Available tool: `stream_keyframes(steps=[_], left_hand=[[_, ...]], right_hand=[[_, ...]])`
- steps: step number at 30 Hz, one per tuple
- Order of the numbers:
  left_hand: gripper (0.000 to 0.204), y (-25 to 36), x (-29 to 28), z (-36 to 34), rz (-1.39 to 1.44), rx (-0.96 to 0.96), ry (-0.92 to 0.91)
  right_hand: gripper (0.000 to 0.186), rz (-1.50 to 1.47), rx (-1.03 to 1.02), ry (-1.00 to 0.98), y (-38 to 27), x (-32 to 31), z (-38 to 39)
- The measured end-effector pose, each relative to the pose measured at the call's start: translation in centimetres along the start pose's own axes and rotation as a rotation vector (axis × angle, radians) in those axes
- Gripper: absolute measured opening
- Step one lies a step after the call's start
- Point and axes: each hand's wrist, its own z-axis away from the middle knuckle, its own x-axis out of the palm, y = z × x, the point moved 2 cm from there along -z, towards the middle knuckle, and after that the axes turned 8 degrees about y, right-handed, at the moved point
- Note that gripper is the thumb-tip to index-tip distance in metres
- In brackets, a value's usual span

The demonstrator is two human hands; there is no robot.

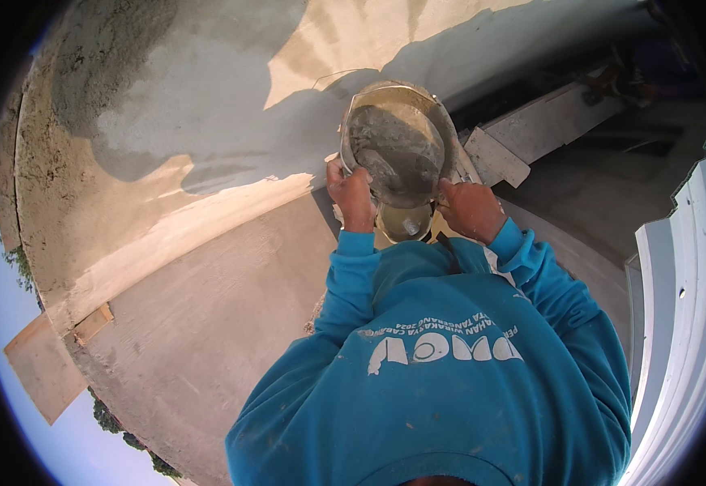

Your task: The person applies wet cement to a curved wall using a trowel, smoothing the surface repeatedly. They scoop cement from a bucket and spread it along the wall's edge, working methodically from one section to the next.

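A round bucket [355,108] with a mortar-smeared rim stands or hangs in front of me, tilted so that its inside shows. Wet grey mortar [402,150] lies in it, partly in shadow. On the near left of its rim, my left hand [351,194] is closed, with the thumb over the edge. My right hand [472,211] grips the near right of the same rim. Just below, between my hands and my body, a smaller yellowish container [404,223] shows in part. What bears the bucket's weight is hidden.
A wall [199,105] with fresh, patchy grey plaster rises ahead and to the left. A smooth concrete surface [215,300] lies at my left. Mortar-stained boards [547,125] reach out on the right. White corrugated sheeting [681,324] borders the right side; a wooden board [45,368] juts out far left.
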Motion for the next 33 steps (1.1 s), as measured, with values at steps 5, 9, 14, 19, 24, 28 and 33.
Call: stream_keyframes(steps=[5, 9, 14, 19, 24, 28, 33], left_hand=[[0.028, -0.3, -0.3, 0.4, -0.006, 0.009, -0.004], [0.03, -0.1, 0.5, 0.8, -0.022, 0.007, -0.042], [0.03, -0.2, -0.2, 0.3, -0.024, 0.007, -0.054], [0.029, 1.3, 1.6, 1.2, -0.038, -0.038, -0.055], [0.03, 0.3, 2.5, 0.0, 0.004, -0.027, -0.103], [0.029, -0.1, 3.6, -0.4, -0.021, -0.051, -0.167], [0.031, -0.8, 2.4, -1.6, 0.025, -0.069, -0.081]], right_hand=[[0.041, -0.104, 0.188, -0.037, 3.4, -3.4, 1.1], [0.044, -0.183, 0.043, -0.133, 3.0, 2.4, -1.8], [0.049, -0.704, 0.12, -0.12, 1.8, 3.8, 1.1], [0.051, -0.785, 0.307, -0.154, 3.9, 2.2, 3.1], [0.05, -0.644, 0.244, 0.059, 3.8, 2.7, 3.3], [0.055, -0.835, 0.378, 0.027, 4.3, 4.5, 3.5], [0.042, -1.372, 0.416, -0.029, 1.6, 1.4, 4.3]])
